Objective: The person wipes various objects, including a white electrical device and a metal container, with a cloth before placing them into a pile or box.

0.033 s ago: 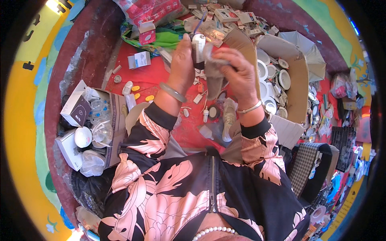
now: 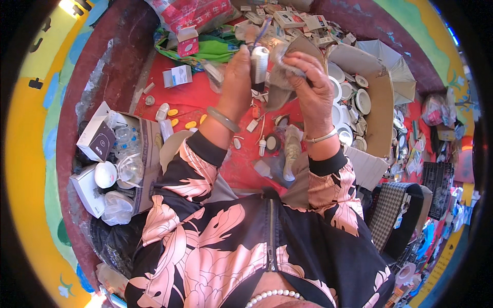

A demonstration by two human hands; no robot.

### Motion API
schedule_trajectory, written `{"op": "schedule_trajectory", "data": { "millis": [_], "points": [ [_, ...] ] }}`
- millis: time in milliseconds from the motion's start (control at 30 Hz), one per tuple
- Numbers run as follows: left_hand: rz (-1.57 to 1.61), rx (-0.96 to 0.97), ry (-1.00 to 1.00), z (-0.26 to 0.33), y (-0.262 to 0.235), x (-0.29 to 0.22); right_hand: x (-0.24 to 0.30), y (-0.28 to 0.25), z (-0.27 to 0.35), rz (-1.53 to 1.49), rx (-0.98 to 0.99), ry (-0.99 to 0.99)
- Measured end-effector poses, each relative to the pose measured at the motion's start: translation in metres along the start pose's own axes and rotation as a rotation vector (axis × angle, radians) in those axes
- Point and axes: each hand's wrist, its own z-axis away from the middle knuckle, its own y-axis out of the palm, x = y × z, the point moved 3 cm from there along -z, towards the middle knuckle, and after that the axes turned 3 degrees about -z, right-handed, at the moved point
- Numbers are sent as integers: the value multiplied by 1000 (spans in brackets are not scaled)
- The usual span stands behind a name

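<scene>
Raised in front of me, my left hand (image 2: pixel 237 77) is closed round a small white-and-black device (image 2: pixel 260 61) with a ribbed white side; its exact kind I cannot make out. A bluish cord (image 2: pixel 263 30) rises from its top. Just to the right, my right hand (image 2: pixel 312 87) pinches a grey cloth (image 2: pixel 280 84), which hangs down beside the device, slightly apart from it. Below both hands, a white plug-like piece on a wire (image 2: pixel 262 146) and small yellow pieces (image 2: pixel 190 124) lie on the red sheet (image 2: pixel 231 172).
An open carton (image 2: pixel 382 110) of round white lamp fittings (image 2: pixel 363 101) stands at right. On the left is a box (image 2: pixel 146 159) with bulbs and plastic-wrapped items. Small boxes (image 2: pixel 287 19) pile up at the back, near a pink box (image 2: pixel 188 42). A dark red wall (image 2: pixel 77 128) curves round.
My right hand has moved a little right, drawing the cloth away from the device. My left hand has shifted slightly right with the device.
</scene>
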Motion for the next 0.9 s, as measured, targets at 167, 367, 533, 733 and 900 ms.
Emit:
{"op": "schedule_trajectory", "data": {
  "millis": [167, 367, 533, 733, 900],
  "points": [
    [-93, 55, 158, 9, 17, -3, 5, 17, 7, 381, -2, -288],
    [-71, -40, 115, 5, 2, -20, 10, 12, 10, 152, 186, -89],
    [-252, 3, 230, 11, 9, -19, 30, -3, 0, 314, -71, -157],
    [-402, -20, 368, 20, 19, -26, 19, 7, 3, 482, -36, -232],
    [-620, -79, 531, 22, 19, -27, 18, 10, 3, 534, -26, -242]
  ]
}}
